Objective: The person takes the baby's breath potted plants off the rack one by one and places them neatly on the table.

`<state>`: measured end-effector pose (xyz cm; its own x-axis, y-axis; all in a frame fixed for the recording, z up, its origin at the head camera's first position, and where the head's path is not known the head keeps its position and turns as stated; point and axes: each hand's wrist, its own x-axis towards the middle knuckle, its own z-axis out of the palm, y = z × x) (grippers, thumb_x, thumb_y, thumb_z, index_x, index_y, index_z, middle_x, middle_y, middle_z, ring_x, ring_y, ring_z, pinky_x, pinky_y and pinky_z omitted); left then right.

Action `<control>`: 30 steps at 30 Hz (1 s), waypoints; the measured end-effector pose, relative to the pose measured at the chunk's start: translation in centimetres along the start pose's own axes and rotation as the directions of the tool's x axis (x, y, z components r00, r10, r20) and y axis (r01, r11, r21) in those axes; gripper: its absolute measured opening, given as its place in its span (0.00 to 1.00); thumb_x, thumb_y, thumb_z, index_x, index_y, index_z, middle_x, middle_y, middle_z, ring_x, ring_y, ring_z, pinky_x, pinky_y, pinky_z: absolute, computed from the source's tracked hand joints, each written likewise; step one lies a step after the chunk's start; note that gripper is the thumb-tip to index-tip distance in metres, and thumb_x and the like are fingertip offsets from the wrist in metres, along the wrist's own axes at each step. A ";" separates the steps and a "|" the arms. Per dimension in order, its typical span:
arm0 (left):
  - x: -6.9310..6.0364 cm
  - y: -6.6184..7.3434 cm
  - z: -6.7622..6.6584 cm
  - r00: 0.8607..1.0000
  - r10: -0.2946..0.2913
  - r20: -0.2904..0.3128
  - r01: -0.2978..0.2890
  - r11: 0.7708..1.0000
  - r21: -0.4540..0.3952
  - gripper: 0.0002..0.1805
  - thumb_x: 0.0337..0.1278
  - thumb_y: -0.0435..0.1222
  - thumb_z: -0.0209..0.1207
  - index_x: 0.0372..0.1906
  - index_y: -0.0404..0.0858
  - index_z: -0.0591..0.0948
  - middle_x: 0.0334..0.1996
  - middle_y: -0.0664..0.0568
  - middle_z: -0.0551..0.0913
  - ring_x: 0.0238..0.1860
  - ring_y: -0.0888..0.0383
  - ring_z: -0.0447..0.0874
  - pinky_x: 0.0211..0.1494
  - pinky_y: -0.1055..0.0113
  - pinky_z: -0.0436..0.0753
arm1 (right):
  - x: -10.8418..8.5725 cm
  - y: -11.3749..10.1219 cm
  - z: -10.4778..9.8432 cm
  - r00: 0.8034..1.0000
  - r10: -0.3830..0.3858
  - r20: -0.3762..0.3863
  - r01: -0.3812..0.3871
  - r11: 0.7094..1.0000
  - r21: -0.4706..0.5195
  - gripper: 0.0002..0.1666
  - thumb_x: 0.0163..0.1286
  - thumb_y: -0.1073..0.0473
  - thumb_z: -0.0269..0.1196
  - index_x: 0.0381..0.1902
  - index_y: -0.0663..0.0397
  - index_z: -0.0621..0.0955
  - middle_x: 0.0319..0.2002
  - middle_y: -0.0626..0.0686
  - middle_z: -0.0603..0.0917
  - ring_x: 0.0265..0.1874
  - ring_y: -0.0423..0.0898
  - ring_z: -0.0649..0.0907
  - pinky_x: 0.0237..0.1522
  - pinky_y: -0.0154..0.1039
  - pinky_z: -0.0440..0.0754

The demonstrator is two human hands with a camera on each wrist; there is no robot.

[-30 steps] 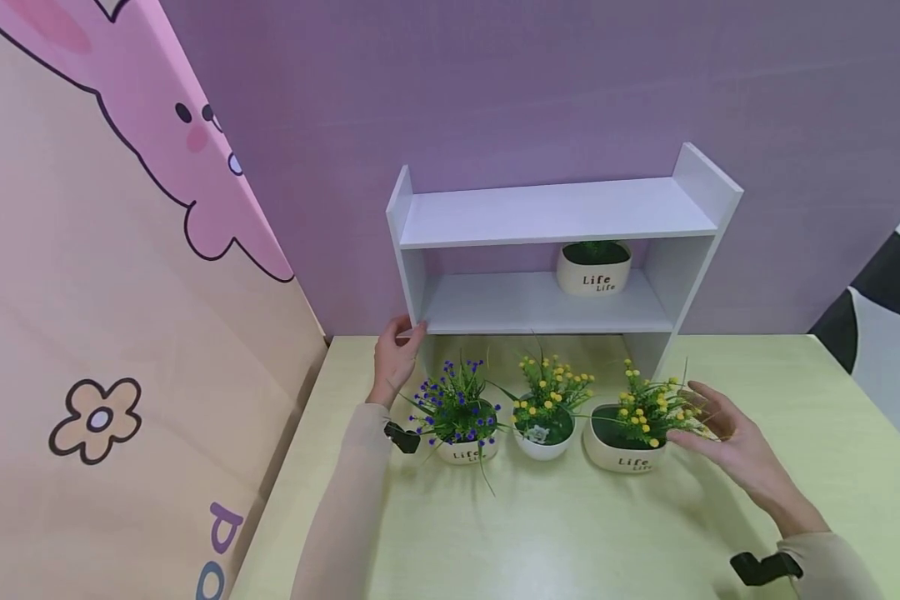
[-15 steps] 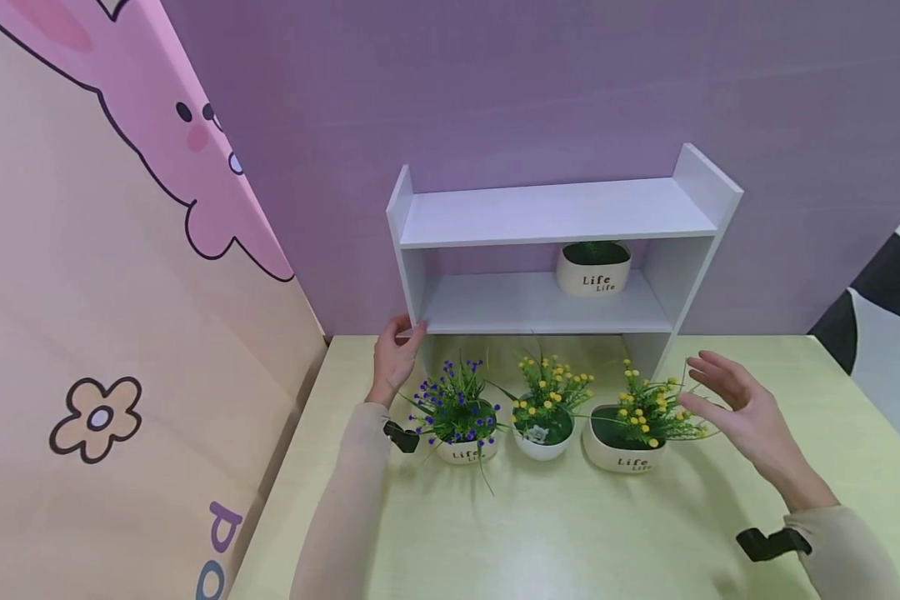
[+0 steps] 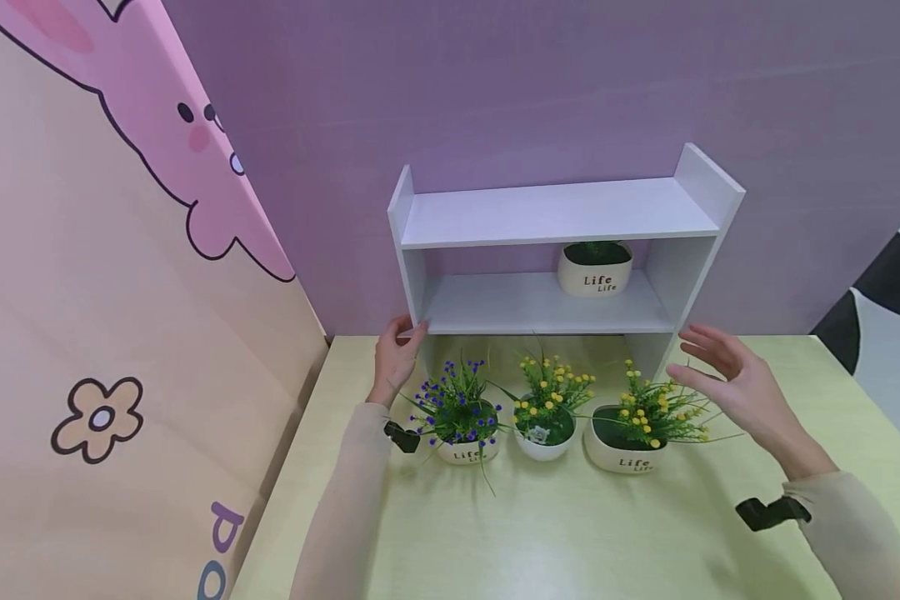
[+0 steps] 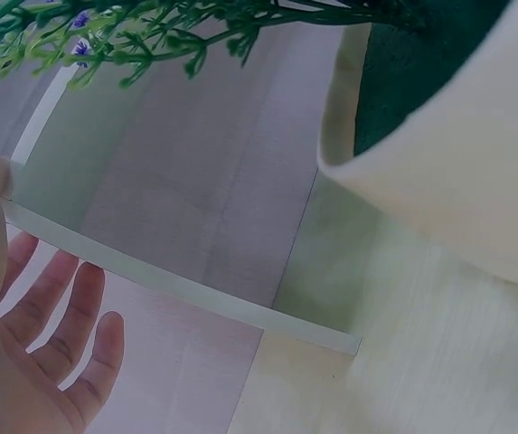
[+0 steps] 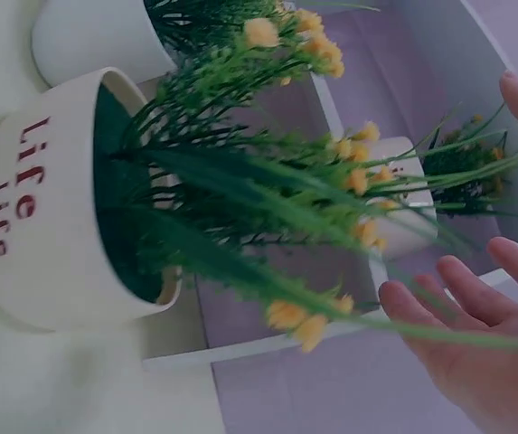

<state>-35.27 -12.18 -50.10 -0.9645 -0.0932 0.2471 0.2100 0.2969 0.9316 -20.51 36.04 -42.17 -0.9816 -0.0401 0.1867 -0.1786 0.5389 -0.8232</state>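
A white two-tier shelf (image 3: 555, 218) stands at the back of the table. My left hand (image 3: 394, 360) holds its left side panel (image 4: 168, 285), thumb on one face and fingers on the other. My right hand (image 3: 742, 392) is raised beside the shelf's right side, fingers spread and holding nothing. Just left of it sits an oval cream pot with yellow flowers (image 3: 625, 450). In the right wrist view, leaves of this plant (image 5: 240, 194) reach in front of the hand. A round white pot with yellow flowers (image 3: 543, 448) and a cream pot with purple flowers (image 3: 468, 452) stand further left.
Another cream "Life" pot (image 3: 595, 279) stands on the shelf's middle board, its plant mostly hidden by the top board. A purple wall (image 3: 540, 83) rises behind, and a printed panel (image 3: 135, 317) borders the table (image 3: 510, 533) on the left.
My right hand has moved off the right-hand yellow flower plant, first right, then up towards the shelf's right side. The left hand keeps its place on the shelf.
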 end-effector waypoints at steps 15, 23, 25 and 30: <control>0.1 0.0 0.0 1.000 -0.002 0.008 0.002 1.000 -0.007 0.26 0.77 0.51 0.62 0.68 0.39 0.79 0.63 0.42 0.83 0.57 0.42 0.87 0.62 0.46 0.85 | 3.7 -3.2 -0.8 0.997 0.034 0.062 -0.029 0.995 -0.092 0.48 0.79 0.45 0.65 0.87 0.43 0.55 0.82 0.62 0.65 0.77 0.50 0.72 0.50 0.15 0.69; -0.2 0.0 -0.1 1.000 0.006 0.024 -0.007 1.000 0.029 0.27 0.79 0.52 0.58 0.70 0.40 0.78 0.64 0.42 0.82 0.59 0.42 0.87 0.61 0.45 0.85 | 5.9 -4.1 -1.1 0.987 0.076 0.143 -0.060 0.992 -0.110 0.52 0.80 0.44 0.64 0.88 0.52 0.51 0.84 0.65 0.60 0.79 0.68 0.66 0.48 0.12 0.68; -0.2 0.1 -0.1 0.999 0.011 0.037 -0.012 0.999 0.038 0.28 0.80 0.53 0.57 0.71 0.41 0.76 0.65 0.42 0.81 0.60 0.42 0.86 0.61 0.44 0.85 | 6.4 -4.4 -1.0 0.985 0.084 0.153 -0.065 0.990 -0.125 0.53 0.79 0.42 0.64 0.88 0.52 0.51 0.84 0.64 0.60 0.79 0.68 0.66 0.50 0.15 0.69; -0.4 0.2 -0.1 0.998 0.021 0.052 -0.023 0.999 0.041 0.28 0.81 0.54 0.55 0.72 0.41 0.74 0.66 0.41 0.80 0.61 0.41 0.85 0.61 0.42 0.84 | 7.5 -4.9 -0.4 0.982 0.097 0.161 -0.076 0.989 -0.128 0.56 0.77 0.38 0.65 0.88 0.52 0.51 0.84 0.64 0.60 0.80 0.67 0.65 0.73 0.53 0.73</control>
<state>-34.86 -12.18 -50.00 -0.9669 -0.0374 0.2524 0.2255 0.3378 0.9138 -27.01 33.44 -36.50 -0.9923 -0.1228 0.0175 -0.0931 0.6439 -0.7594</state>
